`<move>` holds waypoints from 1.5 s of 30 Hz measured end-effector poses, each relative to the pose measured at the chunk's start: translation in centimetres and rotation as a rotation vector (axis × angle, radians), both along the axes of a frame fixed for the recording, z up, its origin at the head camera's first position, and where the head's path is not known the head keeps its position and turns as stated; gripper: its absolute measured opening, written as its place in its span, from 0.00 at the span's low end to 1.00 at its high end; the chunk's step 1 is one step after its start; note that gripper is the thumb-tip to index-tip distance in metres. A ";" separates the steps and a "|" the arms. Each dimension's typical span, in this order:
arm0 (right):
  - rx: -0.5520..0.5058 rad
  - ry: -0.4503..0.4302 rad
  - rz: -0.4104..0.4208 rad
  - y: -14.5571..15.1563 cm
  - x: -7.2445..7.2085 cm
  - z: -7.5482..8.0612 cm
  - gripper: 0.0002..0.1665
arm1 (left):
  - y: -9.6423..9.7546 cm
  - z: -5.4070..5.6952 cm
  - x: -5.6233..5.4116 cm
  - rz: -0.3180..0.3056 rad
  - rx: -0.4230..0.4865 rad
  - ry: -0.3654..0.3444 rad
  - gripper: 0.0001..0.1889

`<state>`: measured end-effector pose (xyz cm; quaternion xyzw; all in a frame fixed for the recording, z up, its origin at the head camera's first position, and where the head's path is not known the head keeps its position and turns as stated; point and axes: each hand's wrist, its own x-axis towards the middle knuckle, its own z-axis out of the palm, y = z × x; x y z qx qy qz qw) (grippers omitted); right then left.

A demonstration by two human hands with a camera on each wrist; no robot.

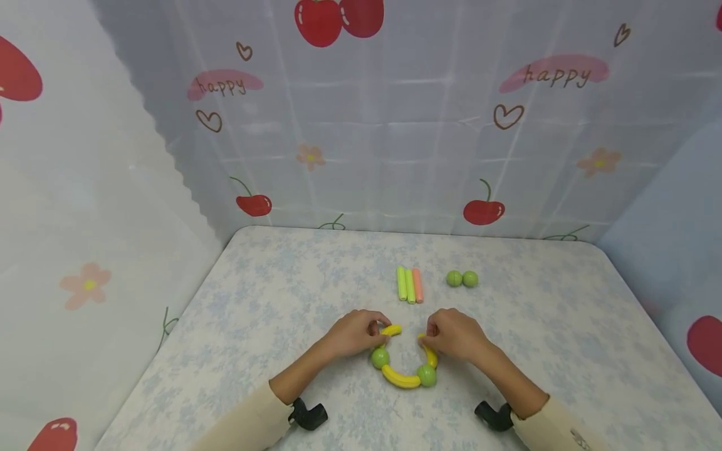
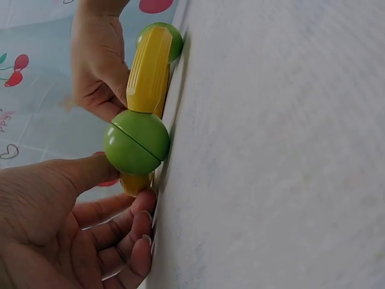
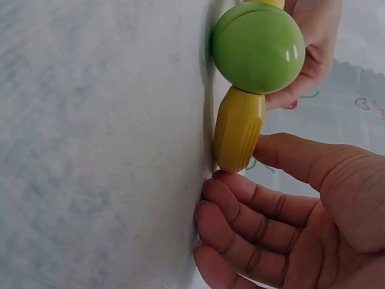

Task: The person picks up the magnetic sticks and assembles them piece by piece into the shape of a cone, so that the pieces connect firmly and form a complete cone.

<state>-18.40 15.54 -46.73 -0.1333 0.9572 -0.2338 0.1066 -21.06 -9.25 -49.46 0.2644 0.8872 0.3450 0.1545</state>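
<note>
On the table lies an open ring of three yellow curved rods joined by two green balls, its gap facing the far side. My left hand (image 1: 354,333) pinches the left curved rod (image 1: 392,329), beside the left green ball (image 1: 380,357). In the left wrist view, the thumb and fingertips close round that rod (image 2: 135,183), partly behind the ball. The right hand (image 1: 458,335) holds the right curved rod (image 3: 239,129) between thumb and fingers, near its free end. At the ring's near side, the middle curved rod (image 1: 401,378) meets the right green ball (image 1: 427,375).
Beyond the hands, two lime straight rods (image 1: 406,285) and a pink straight rod (image 1: 417,285) lie side by side. Two loose green balls (image 1: 462,279) sit to their right. A printed curtain (image 1: 372,125) hangs behind the pale patterned table (image 1: 271,282).
</note>
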 end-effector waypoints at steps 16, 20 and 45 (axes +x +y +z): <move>-0.131 0.211 -0.221 6.6 -5.9 1.9 0.12 | 0.0 -0.8 0.1 0.067 0.047 0.044 0.13; -0.131 0.311 -0.284 8.5 -6.6 1.6 0.13 | 0.2 -0.8 0.1 0.065 0.047 0.045 0.13; -0.165 0.130 -0.172 10.1 -7.7 -0.8 0.20 | -0.3 -1.0 -0.3 0.081 0.127 -0.091 0.14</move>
